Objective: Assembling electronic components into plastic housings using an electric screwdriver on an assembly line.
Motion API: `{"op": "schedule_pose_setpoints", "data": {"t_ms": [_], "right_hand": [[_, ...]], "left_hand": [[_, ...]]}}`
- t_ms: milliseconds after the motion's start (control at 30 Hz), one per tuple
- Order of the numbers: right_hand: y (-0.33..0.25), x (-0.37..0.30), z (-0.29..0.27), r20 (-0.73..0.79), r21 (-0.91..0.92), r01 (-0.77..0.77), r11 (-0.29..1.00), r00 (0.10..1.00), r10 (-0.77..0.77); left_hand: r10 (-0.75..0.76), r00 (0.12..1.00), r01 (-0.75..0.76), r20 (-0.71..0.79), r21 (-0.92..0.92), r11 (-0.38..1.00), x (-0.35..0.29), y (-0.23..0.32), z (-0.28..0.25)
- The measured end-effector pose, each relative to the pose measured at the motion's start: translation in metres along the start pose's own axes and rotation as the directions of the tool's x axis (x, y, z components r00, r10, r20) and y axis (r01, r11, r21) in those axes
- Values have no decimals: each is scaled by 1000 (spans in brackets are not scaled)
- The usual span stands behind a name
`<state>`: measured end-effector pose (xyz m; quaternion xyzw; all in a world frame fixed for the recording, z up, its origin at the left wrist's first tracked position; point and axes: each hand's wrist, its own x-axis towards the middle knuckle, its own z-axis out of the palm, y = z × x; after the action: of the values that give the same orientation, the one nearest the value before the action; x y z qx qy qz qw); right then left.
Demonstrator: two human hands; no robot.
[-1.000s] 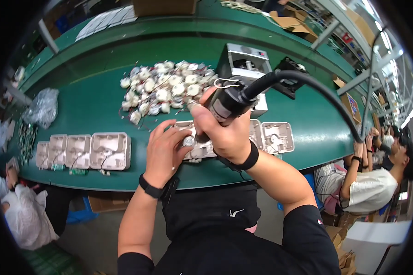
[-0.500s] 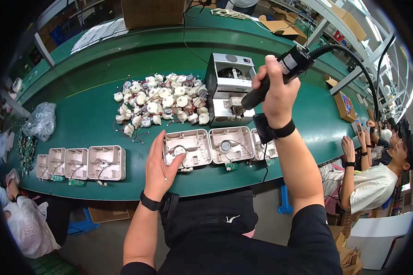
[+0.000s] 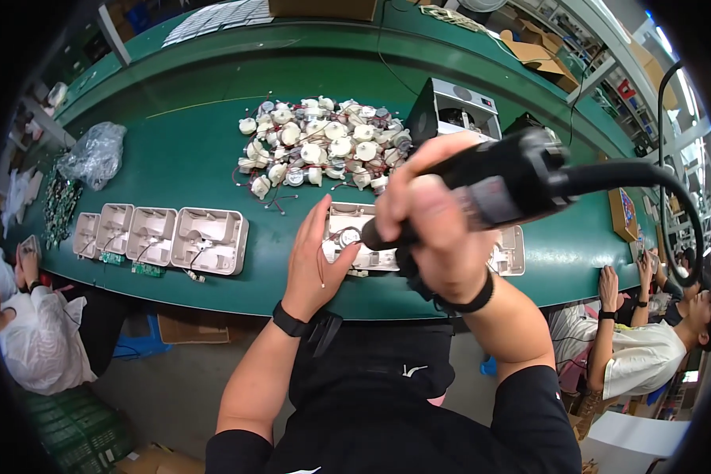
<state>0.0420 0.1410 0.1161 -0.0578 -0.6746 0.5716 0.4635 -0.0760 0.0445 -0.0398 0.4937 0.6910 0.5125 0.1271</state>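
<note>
My right hand, blurred by motion, is wrapped around a black corded electric screwdriver. Its nose points down and left over an off-white plastic housing, and the bit's tip cannot be made out. My left hand grips that housing at its left side, fingers along the outer wall and thumb at a small round motor inside. A thin wire hangs down over my left palm. Farther right, another off-white housing is partly covered by my right hand and the screwdriver.
Beyond the housings lies a heap of small white motors with wires. A screw feeder stands behind the screwdriver. More housings are lined up at left, near a clear plastic bag and circuit boards. People sit at both sides.
My right hand has brought the screwdriver from the screw feeder down and left to the housing at my left hand. My left hand stays on the housing. The view has shifted.
</note>
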Motion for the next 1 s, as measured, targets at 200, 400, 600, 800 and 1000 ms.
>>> {"op": "schedule_pose_setpoints", "data": {"t_ms": [200,400,600,800,1000], "right_hand": [[33,-2,25,100,-22,-65,998,993,67],[60,6,27,68,-54,-122,991,990,126],[58,7,32,82,-180,-37,983,995,53],[63,-5,29,-23,-186,-159,970,987,157],[48,-6,37,-54,-156,-85,984,996,77]], "left_hand": [[25,1000,-26,-11,-66,997,-6,-6,4],[54,998,-56,-33,-56,997,3,-8,-1],[86,996,-86,-27,-17,996,4,-3,-8],[131,991,-131,-10,-52,990,-2,3,-1],[77,997,-75,19,-105,992,-8,3,-2]]}}
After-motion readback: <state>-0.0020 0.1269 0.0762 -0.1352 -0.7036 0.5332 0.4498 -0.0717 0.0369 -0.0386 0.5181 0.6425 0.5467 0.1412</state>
